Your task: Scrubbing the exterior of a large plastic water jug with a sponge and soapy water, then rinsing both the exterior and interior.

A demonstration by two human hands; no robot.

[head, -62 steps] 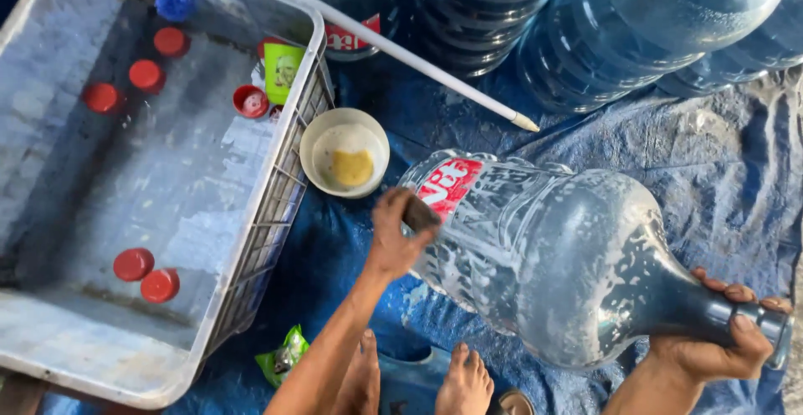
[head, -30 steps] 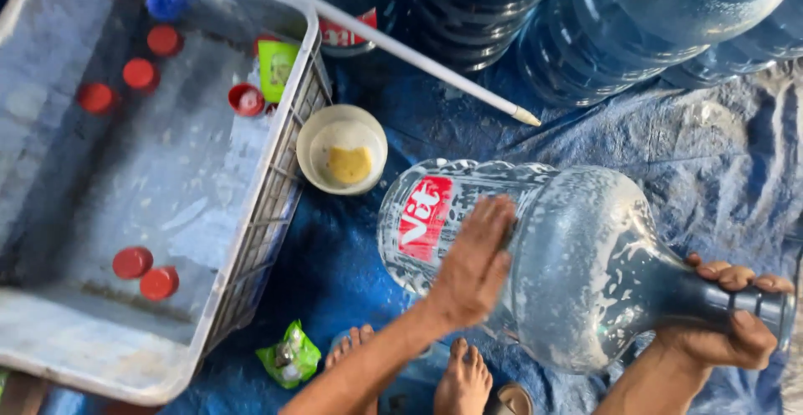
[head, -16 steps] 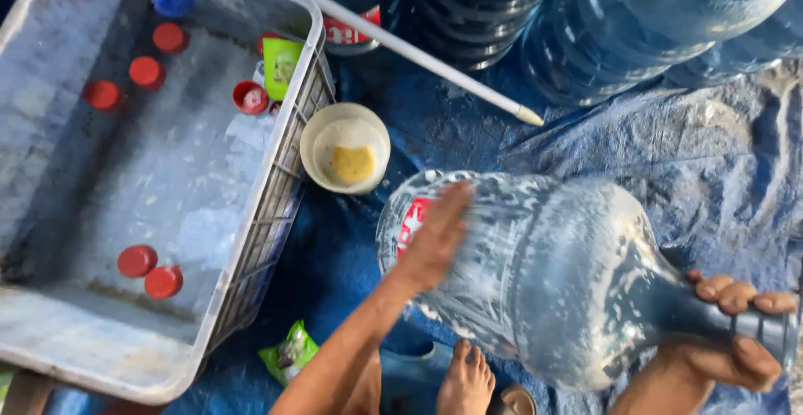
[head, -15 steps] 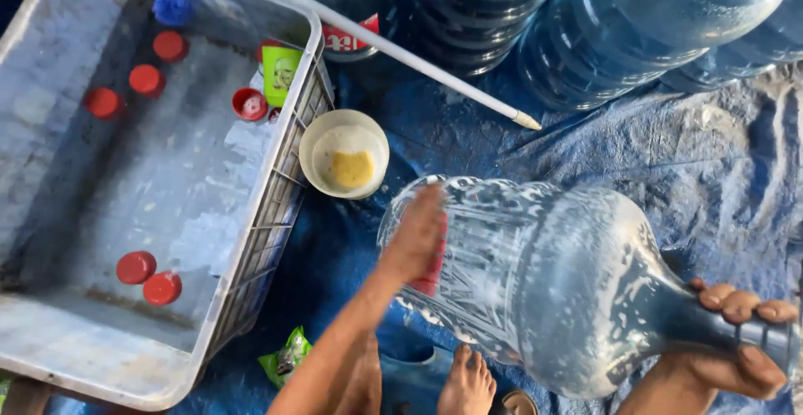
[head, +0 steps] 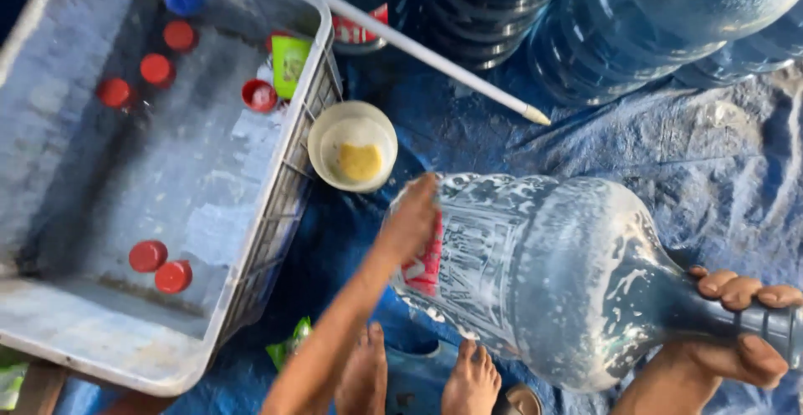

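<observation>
Soap foam coats the water jug point(head: 544, 273) lying sideways; your right hand point(head: 740, 327) is wrapped tight round its neck, your left hand point(head: 410, 222) presses flat against its base.

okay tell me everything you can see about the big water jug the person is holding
The big water jug is a large bottle of clear bluish plastic, lying on its side over the blue tarp, neck pointing right. White soapy foam streaks its ribbed body and shoulder. A red-and-white label sits near its base. The left hand presses against the base end over the label; the right hand grips the narrow neck. Two bare feet show just below it.
</observation>
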